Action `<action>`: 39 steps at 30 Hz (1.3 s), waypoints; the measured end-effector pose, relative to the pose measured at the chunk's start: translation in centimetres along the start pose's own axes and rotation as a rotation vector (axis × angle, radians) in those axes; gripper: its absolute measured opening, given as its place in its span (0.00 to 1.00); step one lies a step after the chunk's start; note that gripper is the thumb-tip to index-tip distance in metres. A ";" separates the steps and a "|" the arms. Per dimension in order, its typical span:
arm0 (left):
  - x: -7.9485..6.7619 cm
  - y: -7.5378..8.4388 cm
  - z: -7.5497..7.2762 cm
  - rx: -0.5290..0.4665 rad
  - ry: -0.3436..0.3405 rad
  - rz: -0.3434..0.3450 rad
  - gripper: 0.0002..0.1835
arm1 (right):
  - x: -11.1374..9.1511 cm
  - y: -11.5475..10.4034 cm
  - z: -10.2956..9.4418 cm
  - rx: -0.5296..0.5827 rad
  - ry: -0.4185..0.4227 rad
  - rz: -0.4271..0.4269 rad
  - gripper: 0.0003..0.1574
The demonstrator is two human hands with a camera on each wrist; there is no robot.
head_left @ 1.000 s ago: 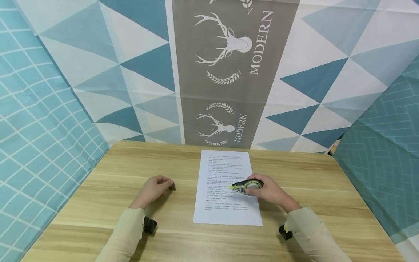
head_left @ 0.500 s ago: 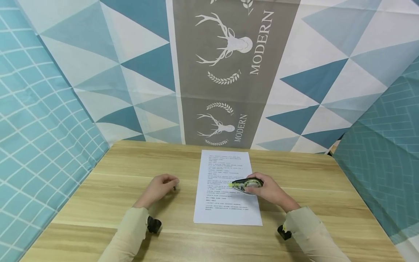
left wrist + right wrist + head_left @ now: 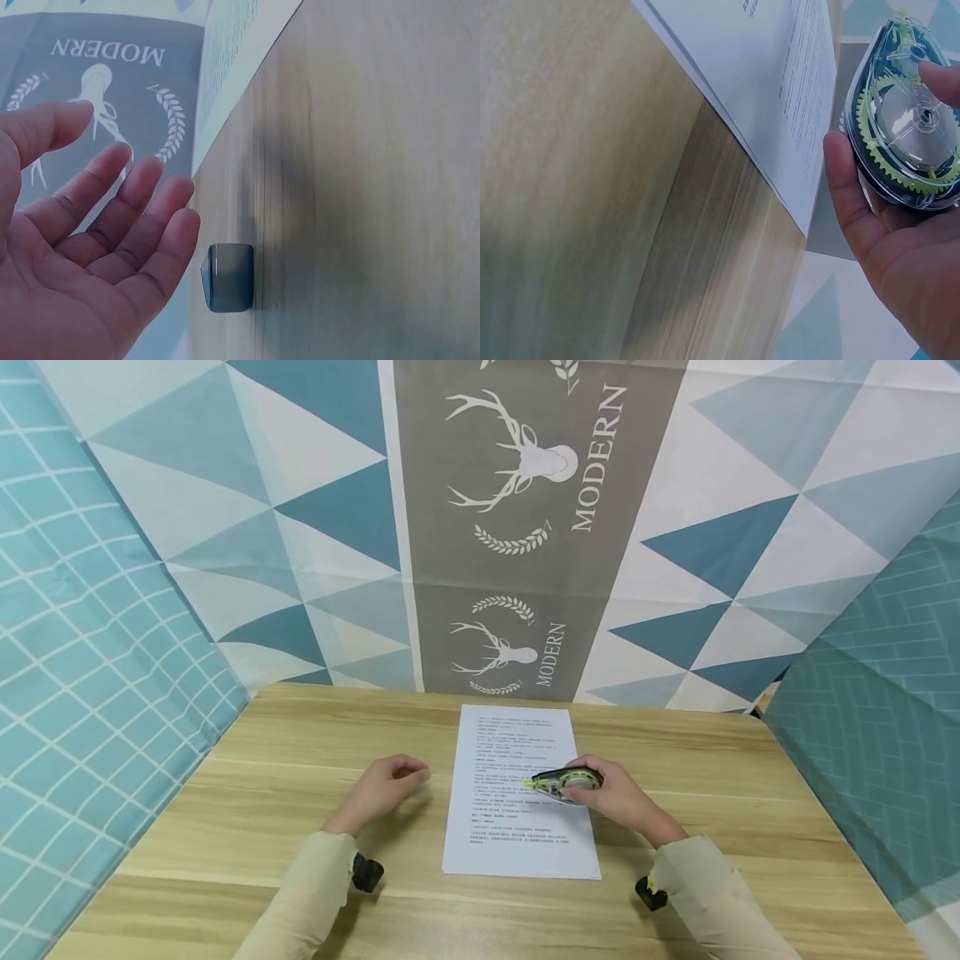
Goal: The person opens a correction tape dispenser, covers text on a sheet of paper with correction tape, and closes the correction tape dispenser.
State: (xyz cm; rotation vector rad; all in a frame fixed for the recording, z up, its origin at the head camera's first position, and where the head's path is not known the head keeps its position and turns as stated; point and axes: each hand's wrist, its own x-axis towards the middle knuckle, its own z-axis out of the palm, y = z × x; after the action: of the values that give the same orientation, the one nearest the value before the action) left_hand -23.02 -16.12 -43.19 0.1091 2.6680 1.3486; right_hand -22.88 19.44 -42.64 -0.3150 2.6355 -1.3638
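Note:
My right hand (image 3: 624, 798) holds a correction tape (image 3: 553, 784) over the printed paper (image 3: 517, 855), its yellow-green tip pointing left. In the right wrist view the correction tape (image 3: 917, 124) shows a clear casing with a yellow-green gear, gripped between thumb and fingers. My left hand (image 3: 384, 791) is left of the paper, holding nothing. The left wrist view shows that left hand (image 3: 97, 247) with its fingers loosely bent. Beyond its fingers, a small dark see-through cap (image 3: 231, 278) stands on the table; the hand hides it in the head view.
The paper, seemingly more than one sheet, lies on a wooden table (image 3: 195, 860). Behind the table hangs a patterned cloth (image 3: 510, 568) with deer heads. Tile-patterned cloths (image 3: 97, 652) line both sides. A black wrist camera (image 3: 367, 872) is on the left wrist.
My left hand has let go of the dark cap and moved right, towards the paper. The right hand with the correction tape has stayed nearly still.

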 end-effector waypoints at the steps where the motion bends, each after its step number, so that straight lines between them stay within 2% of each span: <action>1: 0.0 0.1 0.1 0.004 0.000 0.003 0.16 | 0.0 0.0 0.0 0.002 0.000 0.002 0.21; 5: 0.3 0.3 0.6 0.012 0.003 0.015 0.16 | 0.0 0.2 0.0 0.016 0.002 0.005 0.20; 15: 0.5 1.5 1.9 0.071 0.005 0.109 0.15 | 0.0 0.5 -0.1 0.042 -0.001 -0.005 0.21; 21: 0.6 1.9 2.8 0.104 -0.030 0.152 0.20 | -0.1 0.7 -0.2 0.042 -0.005 -0.024 0.21; 31: 1.1 2.6 3.5 0.289 -0.131 0.264 0.31 | -0.1 0.7 -0.2 0.029 0.005 -0.008 0.21; 39: 1.9 2.4 3.9 0.416 -0.183 0.315 0.37 | -0.1 0.9 -0.3 0.020 0.009 0.006 0.22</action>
State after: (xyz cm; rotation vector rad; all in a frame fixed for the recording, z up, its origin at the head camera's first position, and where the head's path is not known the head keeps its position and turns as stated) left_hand -24.28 -11.33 -43.79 0.6877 2.8059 0.7752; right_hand -22.97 20.23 -43.21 -0.2995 2.6256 -1.3922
